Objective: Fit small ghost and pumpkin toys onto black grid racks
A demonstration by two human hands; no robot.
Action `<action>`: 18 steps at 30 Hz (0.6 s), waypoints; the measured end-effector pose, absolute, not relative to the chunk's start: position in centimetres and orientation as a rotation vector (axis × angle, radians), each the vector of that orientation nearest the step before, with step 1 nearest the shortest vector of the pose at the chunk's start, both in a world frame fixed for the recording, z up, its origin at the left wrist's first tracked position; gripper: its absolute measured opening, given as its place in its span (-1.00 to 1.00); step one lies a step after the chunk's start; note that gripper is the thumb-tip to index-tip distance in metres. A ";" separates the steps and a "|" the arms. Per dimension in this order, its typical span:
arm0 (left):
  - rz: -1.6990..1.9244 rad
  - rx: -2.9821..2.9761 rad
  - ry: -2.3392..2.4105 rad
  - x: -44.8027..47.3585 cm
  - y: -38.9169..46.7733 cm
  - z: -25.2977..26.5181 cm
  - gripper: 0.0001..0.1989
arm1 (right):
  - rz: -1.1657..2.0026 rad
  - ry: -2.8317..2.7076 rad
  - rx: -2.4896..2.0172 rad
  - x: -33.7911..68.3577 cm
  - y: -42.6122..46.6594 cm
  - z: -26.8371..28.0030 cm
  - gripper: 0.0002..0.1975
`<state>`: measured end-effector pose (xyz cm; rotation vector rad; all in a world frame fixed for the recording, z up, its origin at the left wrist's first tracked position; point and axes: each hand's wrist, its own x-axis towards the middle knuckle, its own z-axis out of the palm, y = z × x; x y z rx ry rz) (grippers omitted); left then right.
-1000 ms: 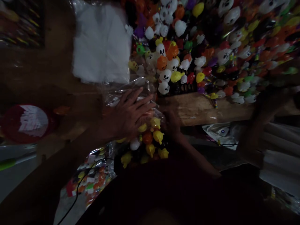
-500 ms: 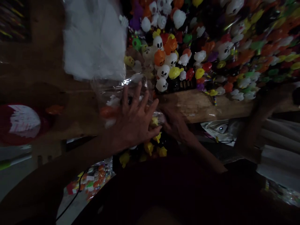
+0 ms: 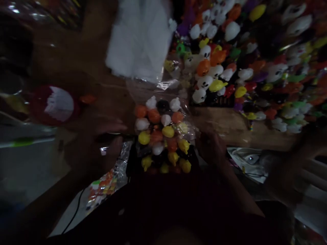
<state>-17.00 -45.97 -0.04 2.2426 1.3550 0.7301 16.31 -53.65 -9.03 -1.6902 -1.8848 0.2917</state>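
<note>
Yellow moulded toy figures [image 3: 173, 158] stand at the near edge of a black tray [image 3: 134, 160], close against the wearer's dark clothing [image 3: 163, 204]. Low on the near left, a filled packet of small coloured toys [image 3: 103, 187] lies beside a black cable [image 3: 79, 207]. Behind the yellow figures, rows of white, orange, yellow and black figures [image 3: 168, 131] lie under the film of a clear plastic bag [image 3: 155, 90], whose far end spreads over the wooden table [image 3: 219, 126]. Judged from this arrangement, the far rows are already enclosed, while the nearest yellow ones appear uncovered; the film's near edge is too dim to trace, and no seal is visible.

Left hand [image 3: 109, 139]: blurred, apart from the bag on its left side, thumb and fingers parted, apparently holding nothing. Right hand [image 3: 211, 146]: fingers curled beside the bag's right edge; whether they grip film, tray or nothing cannot be told.

Farther left sits a red round container [image 3: 38, 105] with a white label, an orange toy [image 3: 88, 98] just beside it. Beyond the bag lies a white stack of sheet material [image 3: 138, 41]; far right, a heap of ghost-faced and other toys [image 3: 204, 82].
</note>
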 end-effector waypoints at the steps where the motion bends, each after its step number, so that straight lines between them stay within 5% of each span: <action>1: 0.667 2.165 1.487 -18.3 -47.1 -0.9 -0.79 | 0.326 -1.892 -1.702 16.4 -53.6 -9.2 -0.77; 5: 0.426 2.118 1.347 -19.4 -50.9 -5.3 -0.60 | 0.320 -2.098 -1.530 16.2 -52.8 -9.6 -0.81; 18: 0.676 2.354 1.090 -20.5 -54.0 -10.3 -0.79 | 0.509 -2.159 -1.389 15.8 -56.4 -5.7 -0.80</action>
